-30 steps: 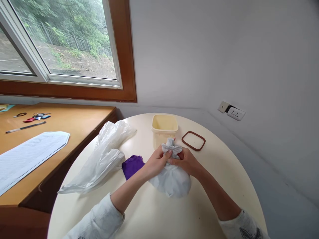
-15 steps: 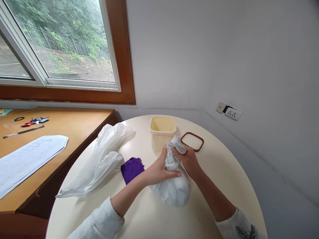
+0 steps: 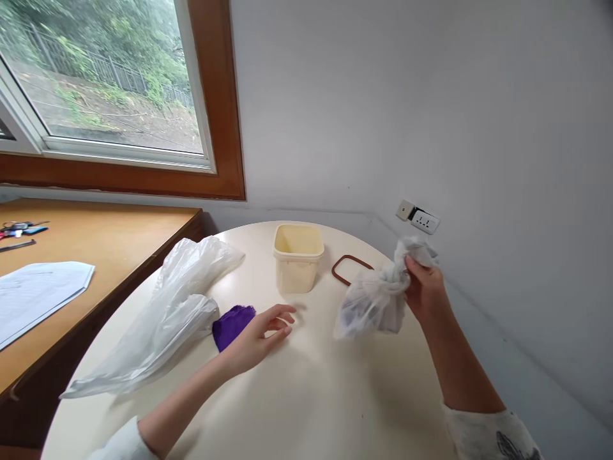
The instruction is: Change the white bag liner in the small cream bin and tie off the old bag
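Observation:
My right hand [image 3: 425, 286] is closed around the knotted neck of a white plastic bag [image 3: 371, 306], lifted above the right side of the round table [image 3: 306, 396]. Something inside the bag shows faintly through the plastic, but its kind cannot be made out. My left hand [image 3: 261, 335] hovers over the table with fingers apart and nothing in them. Just beside it lies a purple cloth [image 3: 232, 324], partly behind the hand. A cream plastic container [image 3: 297, 271] stands uncovered at the table's far side. To its right is a brown rectangular frame [image 3: 352, 258], partly hidden by the bag.
A large crumpled clear plastic bag [image 3: 163, 319] lies on the table's left. A wooden desk [image 3: 129, 220] adjoins on the left, with papers [image 3: 43, 291] and keys on it. A wall socket [image 3: 425, 222] is behind on the right.
My left hand has let go of the knotted bag and moved left. My right hand has carried the bag up and to the right. The view has turned slightly right.

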Tool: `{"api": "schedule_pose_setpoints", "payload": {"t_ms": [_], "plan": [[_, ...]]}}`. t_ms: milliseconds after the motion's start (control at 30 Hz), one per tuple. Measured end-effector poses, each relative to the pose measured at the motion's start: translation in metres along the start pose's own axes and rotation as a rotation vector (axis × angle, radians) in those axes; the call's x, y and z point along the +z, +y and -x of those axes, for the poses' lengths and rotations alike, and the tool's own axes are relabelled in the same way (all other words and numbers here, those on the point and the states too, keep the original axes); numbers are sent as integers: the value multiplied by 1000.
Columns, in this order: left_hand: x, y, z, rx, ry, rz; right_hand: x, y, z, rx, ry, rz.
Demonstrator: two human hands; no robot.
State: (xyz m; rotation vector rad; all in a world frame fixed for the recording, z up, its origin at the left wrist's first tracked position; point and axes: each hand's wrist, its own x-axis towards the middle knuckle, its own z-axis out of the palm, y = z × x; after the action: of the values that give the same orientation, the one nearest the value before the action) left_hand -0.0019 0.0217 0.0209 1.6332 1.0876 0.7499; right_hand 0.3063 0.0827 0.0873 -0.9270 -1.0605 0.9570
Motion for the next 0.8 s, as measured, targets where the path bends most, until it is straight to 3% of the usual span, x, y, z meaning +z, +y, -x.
{"api": "schedule_pose_setpoints", "payload": {"t_ms": [133, 300, 367, 500, 600, 700, 800], "plan": [[4, -8, -1, -4, 23, -11, -28, 5, -13, 3, 112, 43], [6, -12, -1, -33, 4, -9, -55, 32, -18, 165, 38, 305], [7, -12, -1, -57, 2, 1, -61, 40, -19, 158, 113, 400], [9, -11, 1, -99, 8, 4, -51, 32, -15, -119, 403, 602], [13, -11, 2, -92, 24, -5, -22, 12, -3, -464, 444, 776], [15, -15, 3, -74, 41, -7, 16, 5, 17, -766, 334, 803], [16, -21, 3, -75, 54, -15, 50, 29, 43, -882, -19, 789]]}}
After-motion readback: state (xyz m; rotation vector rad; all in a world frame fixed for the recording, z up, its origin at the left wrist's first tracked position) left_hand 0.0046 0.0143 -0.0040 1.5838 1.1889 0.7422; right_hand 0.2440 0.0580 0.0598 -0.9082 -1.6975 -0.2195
